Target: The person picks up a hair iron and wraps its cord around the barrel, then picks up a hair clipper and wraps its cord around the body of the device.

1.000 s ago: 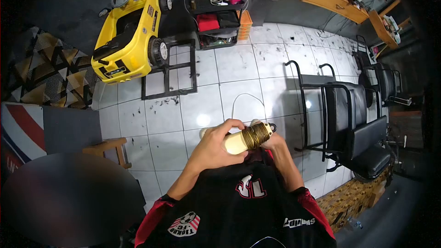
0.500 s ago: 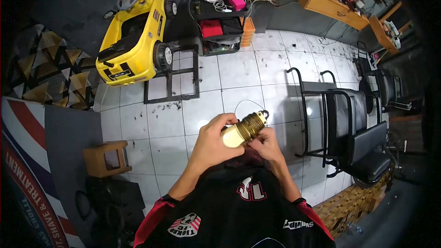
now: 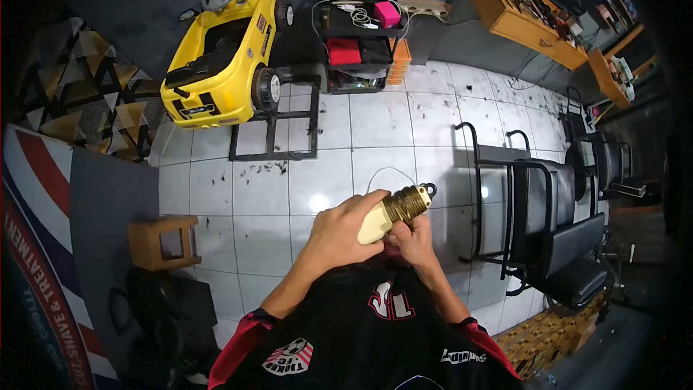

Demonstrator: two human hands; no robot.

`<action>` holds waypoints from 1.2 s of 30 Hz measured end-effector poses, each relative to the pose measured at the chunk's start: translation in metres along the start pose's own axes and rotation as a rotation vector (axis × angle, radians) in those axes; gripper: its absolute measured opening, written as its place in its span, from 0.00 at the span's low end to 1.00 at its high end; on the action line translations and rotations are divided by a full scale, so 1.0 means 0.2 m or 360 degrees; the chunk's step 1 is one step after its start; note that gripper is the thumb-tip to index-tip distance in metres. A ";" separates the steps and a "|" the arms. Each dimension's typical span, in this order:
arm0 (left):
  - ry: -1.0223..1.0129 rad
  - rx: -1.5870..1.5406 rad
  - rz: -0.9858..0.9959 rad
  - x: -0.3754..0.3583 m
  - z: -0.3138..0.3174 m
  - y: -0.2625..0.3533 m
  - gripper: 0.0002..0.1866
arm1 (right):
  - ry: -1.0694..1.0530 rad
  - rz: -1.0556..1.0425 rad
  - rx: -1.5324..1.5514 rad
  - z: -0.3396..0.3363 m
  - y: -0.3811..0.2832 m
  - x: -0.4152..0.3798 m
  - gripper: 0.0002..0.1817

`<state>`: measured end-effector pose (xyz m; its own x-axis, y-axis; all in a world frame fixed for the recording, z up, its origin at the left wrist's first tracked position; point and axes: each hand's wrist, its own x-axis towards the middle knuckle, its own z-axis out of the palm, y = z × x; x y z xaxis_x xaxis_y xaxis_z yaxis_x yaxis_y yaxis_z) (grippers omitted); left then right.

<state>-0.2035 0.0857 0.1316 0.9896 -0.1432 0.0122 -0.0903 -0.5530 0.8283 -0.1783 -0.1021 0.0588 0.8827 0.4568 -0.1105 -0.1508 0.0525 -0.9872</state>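
Note:
My left hand (image 3: 333,235) is wrapped round the smooth cream end of a hair-clipper-like device (image 3: 405,204). A brass-coloured ribbed or coiled band circles its middle, and a black loop (image 3: 431,189) sticks out of its far end. My right hand (image 3: 416,244) is closed at the near side of the ribbed part, thumb pressed against it. Its other fingers are partly hidden under the device. A thin pale cord (image 3: 390,169) arcs just beyond my hands. The device is held tilted in front of my black shirt (image 3: 346,325).
Black chairs (image 3: 548,202) stand on the right. A yellow toy car (image 3: 216,65) and a dark metal frame (image 3: 273,156) are at the far left, near a black cart (image 3: 355,76). A brown stool (image 3: 163,243) stands left. Dark hair clippings lie on the white tiles (image 3: 325,206).
Both hands and the device have shifted slightly to the right, and my right thumb now shows up against the ribbed band. The whole view has tilted a little.

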 end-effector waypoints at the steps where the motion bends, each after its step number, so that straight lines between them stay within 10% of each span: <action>1: 0.0144 -0.0084 0.0066 0.00 0.02 -0.02 0.38 | -0.0025 0.0050 -0.0027 -0.01 -0.01 0.00 0.15; 14: 0.0735 -0.1489 -0.0339 -0.09 -0.22 -0.13 0.20 | 0.0084 -0.0698 -0.1229 -0.16 0.01 0.10 0.06; 22: 0.0849 -0.1523 -0.0392 -0.10 -0.26 -0.20 0.22 | -0.0042 -0.0175 -0.0792 -0.18 -0.21 0.02 0.07; 36: 0.0712 -0.1328 -0.0424 -0.18 -0.36 -0.21 0.22 | -0.0406 -0.0568 -0.1986 -0.05 -0.30 -0.03 0.12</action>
<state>-0.2266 0.1733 0.1381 0.9327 0.3214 -0.1636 0.0795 0.2594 0.9625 -0.1695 -0.1166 0.1169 0.6595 0.7489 0.0648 0.7003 -0.5809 -0.4149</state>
